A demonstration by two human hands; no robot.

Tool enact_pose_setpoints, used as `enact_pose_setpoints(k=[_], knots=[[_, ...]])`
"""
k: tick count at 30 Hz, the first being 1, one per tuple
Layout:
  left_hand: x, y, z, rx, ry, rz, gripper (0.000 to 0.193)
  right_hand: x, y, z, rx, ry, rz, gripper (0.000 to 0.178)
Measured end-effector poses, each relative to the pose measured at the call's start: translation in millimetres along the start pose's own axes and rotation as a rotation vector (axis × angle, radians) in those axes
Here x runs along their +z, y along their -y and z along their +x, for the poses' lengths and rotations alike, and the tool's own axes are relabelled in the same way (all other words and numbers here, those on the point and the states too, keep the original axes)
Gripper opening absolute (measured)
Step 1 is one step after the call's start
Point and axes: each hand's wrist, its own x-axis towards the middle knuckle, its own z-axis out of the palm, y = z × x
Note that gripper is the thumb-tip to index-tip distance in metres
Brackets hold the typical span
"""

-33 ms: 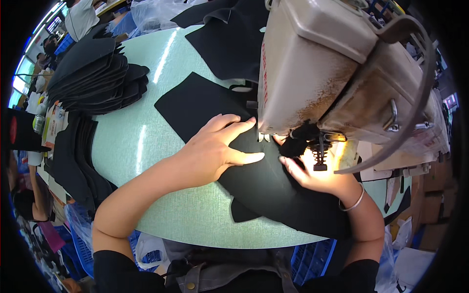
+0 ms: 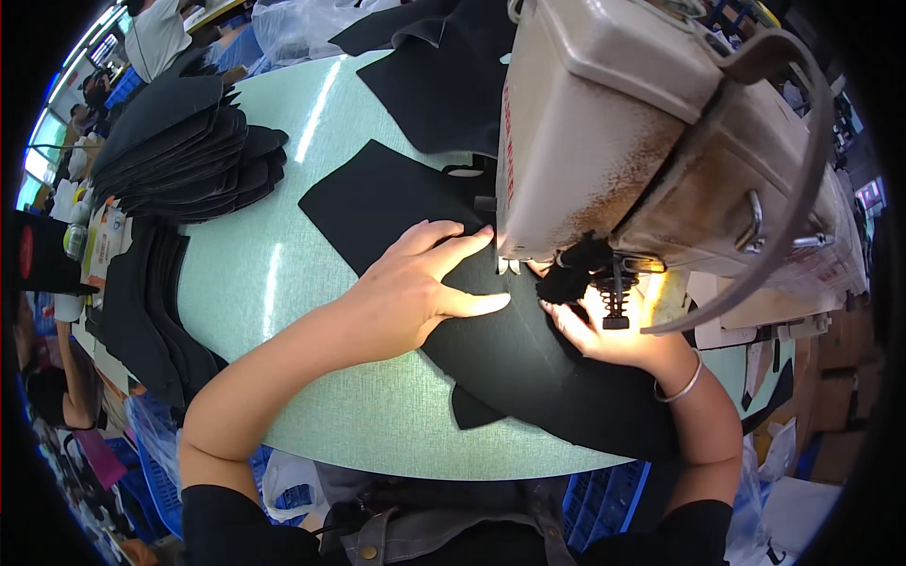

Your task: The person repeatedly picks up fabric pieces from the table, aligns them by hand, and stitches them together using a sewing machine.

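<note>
A black fabric panel (image 2: 595,396) lies under the head of a grey-white sewing machine (image 2: 595,123), running from upper left to lower right. My left hand (image 2: 415,288) rests flat on it left of the needle area, fingers and thumb spread. On the right side my right hand (image 2: 609,325) lies on the panel beneath the machine head, its thumb and a fingertip showing apart. The machine's dark spring-loaded part (image 2: 615,297) hides its other fingers. A small black corner (image 2: 475,407) sticks out below the panel's near edge. The needle itself cannot be made out.
A stack of black cut pieces (image 2: 179,151) stands at the left, with more dark pieces (image 2: 146,302) hanging at the table edge. Further black pieces (image 2: 434,85) lie at the back. Blue crates (image 2: 604,500) sit below the pale green table (image 2: 368,415).
The small black corner below the panel shows slightly less at its left side. Both hands look the same.
</note>
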Motion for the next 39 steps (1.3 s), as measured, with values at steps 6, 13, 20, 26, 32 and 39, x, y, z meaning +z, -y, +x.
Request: enact_pose_setpoints(k=[6, 13, 20, 26, 32, 39], knots=[[9.2, -32.8, -7.5, -0.180, -0.065, 0.010, 0.040, -11.0, 28.4, 11.0, 0.159, -0.077, 0.018, 0.017], [-1.5, -5.1, -2.9, -0.081, 0.061, -0.061, 0.039, -5.0, 19.1, -3.4, 0.098, 0.015, -0.021, 0.021], [0.9, -8.3, -0.6, -0.004, 0.022, 0.061, 0.037, 10.2, 4.1, -10.6, 0.075, -0.016, 0.047, 0.006], [-1.1, -22.4, -5.3, -0.094, -0.001, 0.039, 0.050, -11.5, 38.8, 8.2, 0.250, -0.075, 0.135, 0.024], [-6.8, -5.0, 0.2, -0.012, 0.032, -0.027, 0.044, -10.8, 12.6, 0.2, 0.032, -0.092, -0.014, 0.030], [-7.0, -23.0, 1.9, -0.047, -0.074, 0.244, 0.042, -0.5, 13.9, -1.1, 0.190, -0.024, 0.139, 0.009]])
